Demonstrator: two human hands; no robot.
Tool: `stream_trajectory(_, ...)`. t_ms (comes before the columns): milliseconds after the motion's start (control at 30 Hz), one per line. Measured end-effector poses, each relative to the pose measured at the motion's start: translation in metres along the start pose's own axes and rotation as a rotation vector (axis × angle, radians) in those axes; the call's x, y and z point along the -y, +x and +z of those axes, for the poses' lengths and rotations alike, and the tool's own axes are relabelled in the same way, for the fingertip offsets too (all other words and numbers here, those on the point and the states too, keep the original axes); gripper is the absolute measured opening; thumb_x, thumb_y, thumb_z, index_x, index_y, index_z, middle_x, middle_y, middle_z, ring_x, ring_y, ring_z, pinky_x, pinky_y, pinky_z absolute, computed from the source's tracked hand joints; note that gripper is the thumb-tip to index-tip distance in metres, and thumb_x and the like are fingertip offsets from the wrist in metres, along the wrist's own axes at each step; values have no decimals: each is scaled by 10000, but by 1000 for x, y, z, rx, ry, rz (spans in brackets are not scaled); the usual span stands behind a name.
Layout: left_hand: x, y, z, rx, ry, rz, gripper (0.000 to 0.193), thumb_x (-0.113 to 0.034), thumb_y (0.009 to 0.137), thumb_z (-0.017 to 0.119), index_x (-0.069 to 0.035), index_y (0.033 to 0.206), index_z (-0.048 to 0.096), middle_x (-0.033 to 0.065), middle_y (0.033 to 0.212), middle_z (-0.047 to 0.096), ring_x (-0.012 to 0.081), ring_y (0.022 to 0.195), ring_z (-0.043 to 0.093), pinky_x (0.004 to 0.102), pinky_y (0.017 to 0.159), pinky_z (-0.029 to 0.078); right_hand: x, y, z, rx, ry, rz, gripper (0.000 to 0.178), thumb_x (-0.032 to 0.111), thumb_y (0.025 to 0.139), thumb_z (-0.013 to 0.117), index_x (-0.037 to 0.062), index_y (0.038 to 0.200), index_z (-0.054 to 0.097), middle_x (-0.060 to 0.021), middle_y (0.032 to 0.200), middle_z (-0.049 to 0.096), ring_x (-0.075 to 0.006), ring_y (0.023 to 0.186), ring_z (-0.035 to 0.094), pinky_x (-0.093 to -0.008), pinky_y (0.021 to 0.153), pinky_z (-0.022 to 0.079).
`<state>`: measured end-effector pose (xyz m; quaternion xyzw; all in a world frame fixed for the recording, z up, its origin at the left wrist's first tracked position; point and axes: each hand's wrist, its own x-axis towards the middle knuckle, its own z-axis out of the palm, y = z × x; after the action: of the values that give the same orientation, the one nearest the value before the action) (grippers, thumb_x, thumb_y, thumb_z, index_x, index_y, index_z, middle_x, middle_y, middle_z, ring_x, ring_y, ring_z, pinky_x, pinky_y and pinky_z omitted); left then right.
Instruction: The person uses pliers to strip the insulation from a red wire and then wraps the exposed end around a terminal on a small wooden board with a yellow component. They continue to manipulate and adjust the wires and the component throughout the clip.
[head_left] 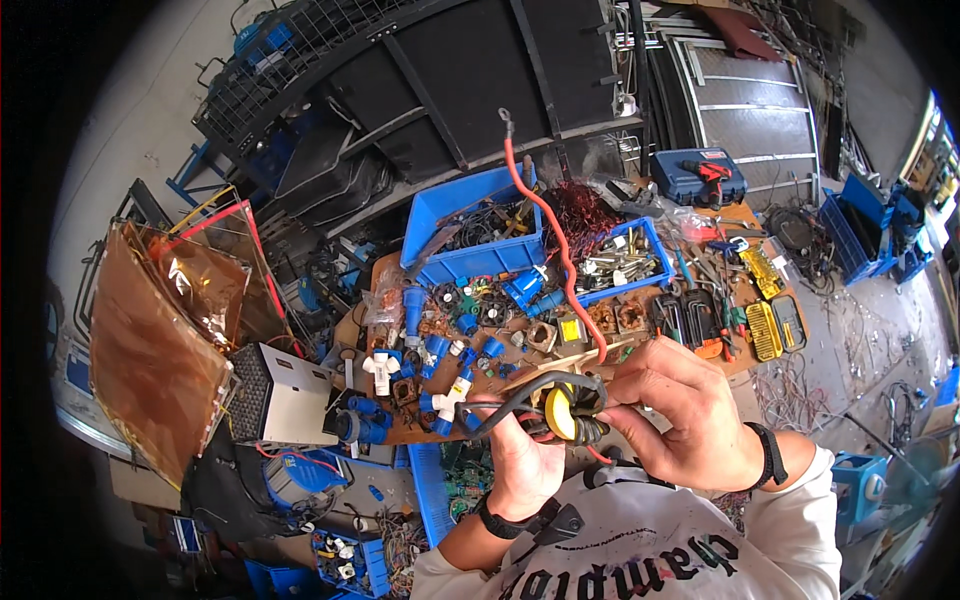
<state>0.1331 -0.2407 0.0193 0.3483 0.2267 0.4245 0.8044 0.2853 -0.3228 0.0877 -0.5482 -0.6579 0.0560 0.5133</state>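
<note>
In front of my chest, both hands hold a bundle of thick black cable (515, 405) looped around a yellow ring-shaped piece (560, 414). My left hand (525, 465) grips the cable on the left of the ring, thumb upward. My right hand (675, 410) pinches the loops on the right side, its fingers curled. A thick red cable (556, 235) rises in a wavy line from beside the bundle over the bench, with a metal ring lug (506, 122) at its far end. Where the red cable meets the bundle is partly hidden.
The cluttered wooden bench (742, 215) bears a blue bin (470, 262) of cables, a blue tray (625, 288) of metal parts, blue and white connectors (380, 372), hex keys (690, 318) and a red drill (712, 175). A white box (290, 395) stands left, a blue crate (430, 495) below.
</note>
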Motion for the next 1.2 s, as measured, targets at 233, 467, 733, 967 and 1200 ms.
stream_trajectory(233, 5, -6, -17, -111, -5, -34, 662, -697, 901, 438, -124, 1212, 555, 11, 1116, 623, 162, 1020, 604, 367, 873, 511, 2, -3, 6, 6, -13, -45, 173, -3, 705, 739, 37, 848, 650, -74, 807, 589, -278, 747, 593, -364, 647, 494)
stream_trajectory(467, 4, -10, -15, -130, -36, -39, 656, -645, 933, 444, -77, 1256, 510, 66, 1136, 633, 198, 1068, 619, 393, 899, 525, 1, -7, 12, 35, -25, -39, 180, -29, 686, 721, 24, 842, 648, -85, 827, 592, -280, 754, 587, -373, 675, 497)
stream_trajectory(733, 5, -8, -19, -161, 9, -10, 590, -587, 939, 511, -70, 1221, 498, 61, 994, 654, 160, 836, 662, 312, 731, 553, -2, -5, 8, 104, 24, 64, 104, -7, 720, 727, -3, 792, 651, -122, 833, 621, -324, 792, 630, -385, 695, 516)
stream_trajectory(967, 13, -1, -28, -267, -42, -67, 521, -575, 927, 559, -88, 1112, 565, 33, 950, 625, 155, 841, 641, 349, 747, 542, -15, -4, 15, 93, 84, 139, 102, 5, 777, 724, -16, 855, 661, -134, 850, 630, -315, 743, 648, -370, 641, 526)
stream_trajectory(1200, 8, 4, -31, -220, -103, -60, 625, -598, 922, 545, -61, 1243, 551, 62, 1120, 641, 186, 1021, 632, 402, 904, 521, -20, -13, 20, 22, 195, 146, 143, 13, 800, 729, 7, 931, 673, -126, 868, 620, -296, 766, 648, -355, 661, 531)
